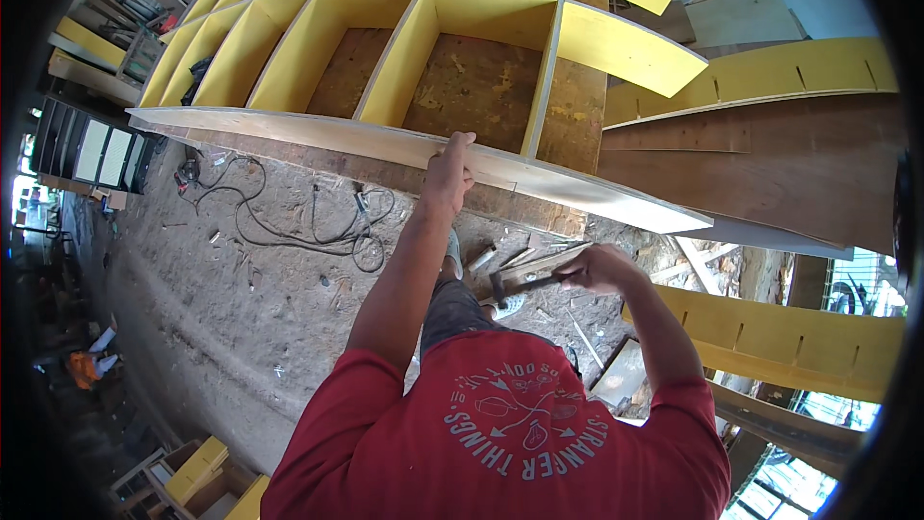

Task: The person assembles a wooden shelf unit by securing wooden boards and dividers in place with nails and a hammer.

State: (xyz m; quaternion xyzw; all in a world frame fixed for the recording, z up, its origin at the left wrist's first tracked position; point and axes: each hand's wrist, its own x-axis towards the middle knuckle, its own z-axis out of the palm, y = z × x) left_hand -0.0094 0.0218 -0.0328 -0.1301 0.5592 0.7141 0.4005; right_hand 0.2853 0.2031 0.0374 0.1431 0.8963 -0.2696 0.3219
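Note:
My left hand (449, 175) is closed over the near edge board (318, 138) of a large wooden grid frame, its fingertips at the board's top edge. The board is pale plywood, long and slightly curved. Behind it, yellow-faced crosspieces (397, 58) slot together into open compartments. My right hand (604, 271) is wrapped round the handle of a hammer (532, 284), low on the near side of the frame and apart from it. The hammer's dark head points left, in front of my legs.
The frame rests on a stained brown wooden table (472, 87). Black cables (289, 243) lie looped on the dirt floor at left, with wood scraps (539, 260) near my feet. Slotted yellow boards (799, 332) and a brown sheet (770, 164) stand at right.

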